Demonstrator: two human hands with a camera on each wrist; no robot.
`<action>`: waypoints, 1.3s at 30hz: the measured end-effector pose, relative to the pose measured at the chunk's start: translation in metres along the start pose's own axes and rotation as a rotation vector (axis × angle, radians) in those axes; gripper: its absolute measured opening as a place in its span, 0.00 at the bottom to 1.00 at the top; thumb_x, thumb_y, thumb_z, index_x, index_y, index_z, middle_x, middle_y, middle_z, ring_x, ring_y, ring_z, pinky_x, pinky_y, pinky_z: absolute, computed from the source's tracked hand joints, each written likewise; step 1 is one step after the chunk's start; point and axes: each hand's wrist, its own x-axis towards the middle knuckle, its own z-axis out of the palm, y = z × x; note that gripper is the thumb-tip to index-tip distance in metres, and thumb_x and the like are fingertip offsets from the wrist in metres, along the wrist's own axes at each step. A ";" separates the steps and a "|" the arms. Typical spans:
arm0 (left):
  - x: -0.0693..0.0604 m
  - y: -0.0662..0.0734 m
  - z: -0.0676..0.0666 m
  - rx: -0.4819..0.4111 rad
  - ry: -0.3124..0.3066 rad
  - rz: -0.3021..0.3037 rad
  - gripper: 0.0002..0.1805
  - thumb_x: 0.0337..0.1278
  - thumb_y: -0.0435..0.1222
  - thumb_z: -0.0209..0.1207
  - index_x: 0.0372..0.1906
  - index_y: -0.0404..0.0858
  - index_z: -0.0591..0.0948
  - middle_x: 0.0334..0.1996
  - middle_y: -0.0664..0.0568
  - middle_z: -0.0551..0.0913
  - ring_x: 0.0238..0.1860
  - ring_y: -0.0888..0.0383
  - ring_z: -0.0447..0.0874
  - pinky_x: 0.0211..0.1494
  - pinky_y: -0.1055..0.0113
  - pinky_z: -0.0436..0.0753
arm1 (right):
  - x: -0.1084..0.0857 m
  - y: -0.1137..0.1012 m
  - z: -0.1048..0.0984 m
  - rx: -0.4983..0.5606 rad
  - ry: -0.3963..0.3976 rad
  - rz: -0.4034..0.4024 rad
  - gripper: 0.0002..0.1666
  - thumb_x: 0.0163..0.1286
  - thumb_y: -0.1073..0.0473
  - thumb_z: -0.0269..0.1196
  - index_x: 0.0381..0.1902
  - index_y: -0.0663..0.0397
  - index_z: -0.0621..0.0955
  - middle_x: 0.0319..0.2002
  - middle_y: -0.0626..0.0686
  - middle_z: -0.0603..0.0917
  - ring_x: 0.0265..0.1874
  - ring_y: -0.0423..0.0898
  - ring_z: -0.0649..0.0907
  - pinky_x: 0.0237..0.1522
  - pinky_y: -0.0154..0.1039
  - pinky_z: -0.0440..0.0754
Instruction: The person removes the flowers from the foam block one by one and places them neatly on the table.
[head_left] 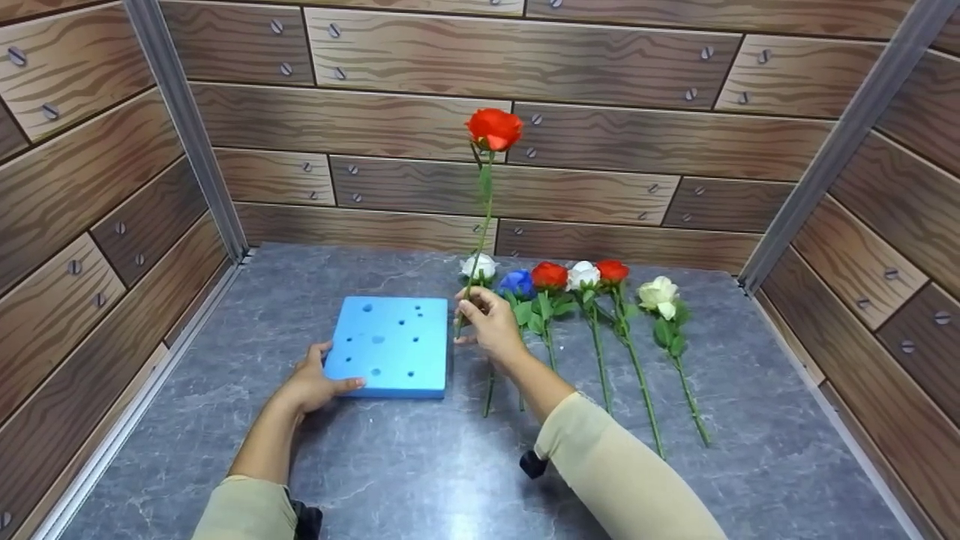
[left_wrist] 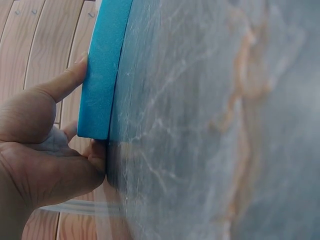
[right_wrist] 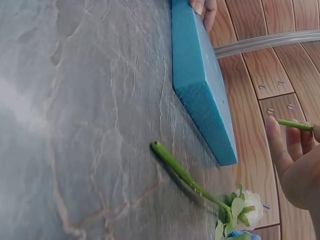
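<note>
A blue foam block [head_left: 390, 352] with several holes in its top lies flat on the grey tabletop. My left hand [head_left: 309, 381] grips its lower left corner, the thumb on top; the left wrist view shows that hand [left_wrist: 55, 135] at the block's edge [left_wrist: 102, 75]. To the right of the block, my right hand [head_left: 491, 326] pinches the lower stem of a red rose [head_left: 493, 130], held upright with its bloom high. In the right wrist view, the right hand [right_wrist: 300, 170] has the green stem [right_wrist: 295, 124] between its fingers.
Right of the block lie several flowers: a white rose [head_left: 478, 267], a blue rose [head_left: 516, 283], a red rose [head_left: 550, 275], another white rose [head_left: 583, 276], another red rose [head_left: 613, 271] and a cream rose [head_left: 658, 297]. Wood-patterned walls [head_left: 420, 127] enclose the table.
</note>
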 end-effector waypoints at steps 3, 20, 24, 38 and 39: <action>0.000 0.001 -0.001 0.002 -0.002 0.001 0.64 0.64 0.49 0.76 0.88 0.37 0.44 0.86 0.23 0.41 0.86 0.23 0.40 0.87 0.28 0.52 | -0.004 -0.001 -0.003 -0.008 0.010 0.011 0.08 0.84 0.64 0.61 0.54 0.59 0.84 0.43 0.66 0.86 0.34 0.47 0.89 0.35 0.51 0.94; -0.004 0.002 -0.005 0.026 -0.004 -0.003 0.64 0.65 0.50 0.75 0.89 0.37 0.43 0.86 0.24 0.40 0.86 0.23 0.39 0.86 0.29 0.53 | -0.021 -0.003 -0.021 -0.091 0.011 0.003 0.08 0.83 0.65 0.61 0.53 0.61 0.84 0.35 0.53 0.84 0.35 0.51 0.88 0.41 0.62 0.93; -0.004 0.000 -0.005 0.032 -0.004 -0.006 0.65 0.64 0.52 0.75 0.89 0.38 0.43 0.86 0.24 0.40 0.86 0.23 0.39 0.86 0.28 0.53 | -0.024 -0.002 -0.027 -0.080 0.025 0.008 0.09 0.82 0.66 0.62 0.54 0.64 0.84 0.34 0.53 0.84 0.31 0.48 0.87 0.43 0.65 0.92; -0.005 0.002 -0.002 0.026 -0.020 0.011 0.64 0.66 0.50 0.75 0.88 0.37 0.43 0.84 0.21 0.41 0.84 0.19 0.41 0.84 0.25 0.55 | -0.038 -0.012 -0.071 -0.102 0.027 0.005 0.12 0.80 0.68 0.62 0.56 0.72 0.82 0.37 0.58 0.84 0.33 0.50 0.88 0.34 0.47 0.94; -0.005 0.002 -0.002 0.027 -0.021 0.011 0.64 0.65 0.50 0.75 0.88 0.37 0.43 0.84 0.21 0.41 0.84 0.19 0.41 0.84 0.25 0.56 | -0.040 -0.012 -0.076 -0.108 0.026 0.012 0.12 0.80 0.68 0.63 0.56 0.71 0.83 0.36 0.57 0.84 0.33 0.51 0.88 0.33 0.47 0.94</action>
